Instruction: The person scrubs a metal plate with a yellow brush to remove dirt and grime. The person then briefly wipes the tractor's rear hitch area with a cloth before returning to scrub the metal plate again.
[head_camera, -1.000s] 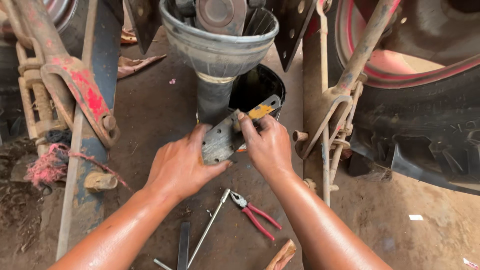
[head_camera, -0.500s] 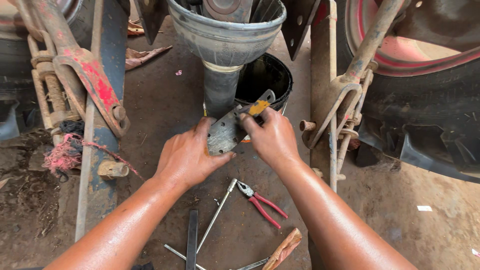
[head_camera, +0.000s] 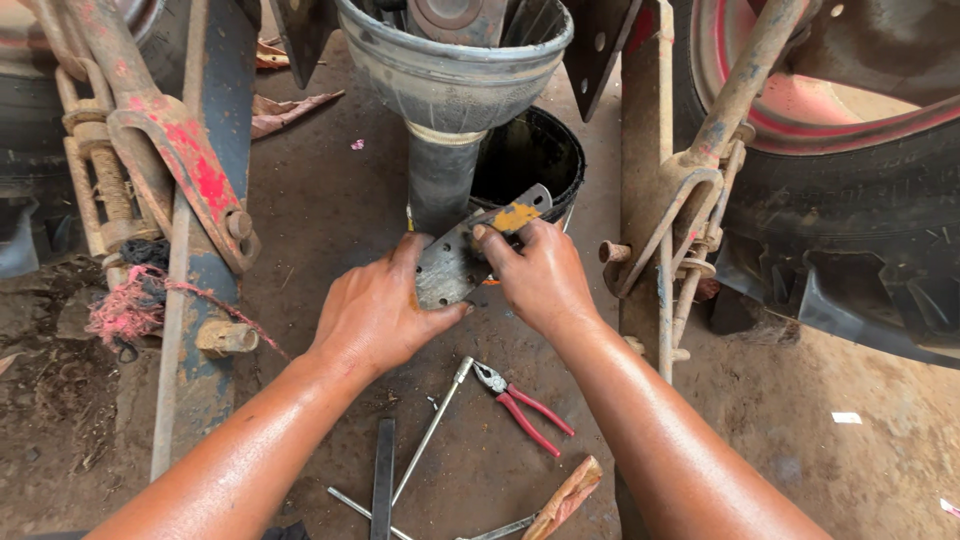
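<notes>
- Both hands hold one grey metal plate (head_camera: 455, 262) between them, above the dirt ground (head_camera: 330, 215), just in front of the dark shaft tube (head_camera: 438, 185).
- Left hand (head_camera: 375, 310): closed on the plate's lower left end, thumb along the bottom edge, fingers curled up over the left edge.
- Right hand (head_camera: 538, 275): closed on the plate's upper right part, fingertips pressed on its face.
- Plate is flat, tilted up to the right, with small holes in its face and a patch of yellow paint at the upper right end.
- Above it: wide grey funnel-shaped guard (head_camera: 455, 65) sitting over the shaft tube.
- Black bucket (head_camera: 535, 155) stands on the ground just behind and right of the tube; the plate's yellow end overlaps its rim in view.
- On the ground below the hands: red-handled pliers (head_camera: 520, 405), a long thin metal rod (head_camera: 430, 430), a flat dark bar (head_camera: 383, 480), a wooden handle (head_camera: 568, 498) at the bottom edge.
- Left side: blue-and-red painted linkage arm (head_camera: 190, 170) with chain and a pink rag (head_camera: 125, 310) tangled near it.
- Right side: big tractor tyre (head_camera: 860, 250) with red rim, rusty lift rod (head_camera: 700, 190) in front of it.
</notes>
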